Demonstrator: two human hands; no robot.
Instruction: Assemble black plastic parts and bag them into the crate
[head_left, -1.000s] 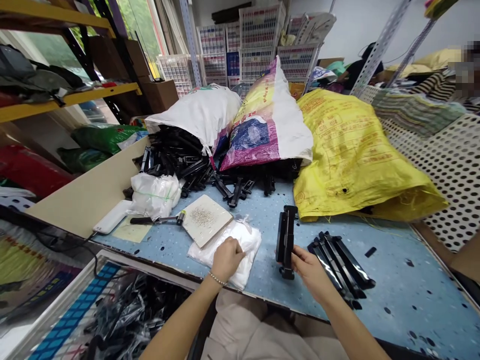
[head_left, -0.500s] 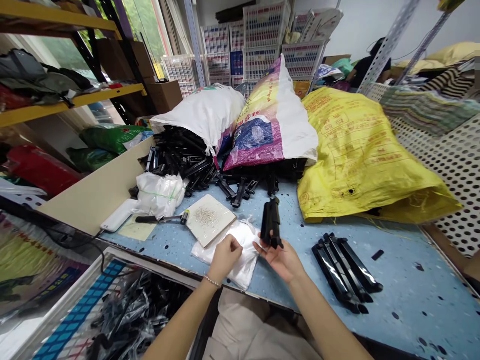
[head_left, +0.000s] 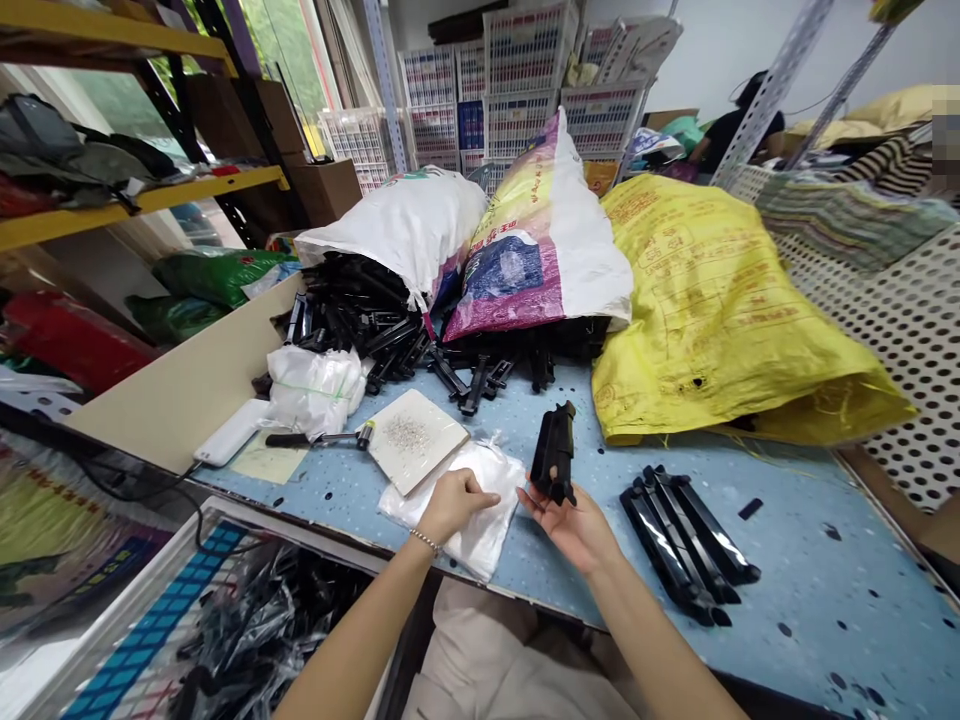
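A person's bare forearms reach in from 6 o'clock over a blue speckled counter (head_left: 825, 590). At the centre, the right grip (head_left: 571, 530) is palm up and half open, with a black clamp (head_left: 553, 452) cradled against its fingers and raised off the counter, apparently so that the part can be inspected. The clamp is a long, angular plastic piece, tilted with its upper end toward 1 o'clock, and its surface looks matte. The left grip (head_left: 454, 508), wearing a beaded bracelet (head_left: 424, 542), lies curled on a white plastic bag (head_left: 480, 530); whether it pinches the plastic cannot be told. At 11 o'clock from the hands, a square board (head_left: 414, 440) carries a small mound of tiny metal parts, within easy reach, and a black-handled tool (head_left: 315, 439) lies beside it. At 3 o'clock, matching clamps (head_left: 682, 545) sit side by side in a neat group, apart from a loose heap of black parts (head_left: 360, 320) at 11 o'clock. Behind that heap, large white and yellow sacks (head_left: 720, 310) slump against stacked baskets (head_left: 525, 100).
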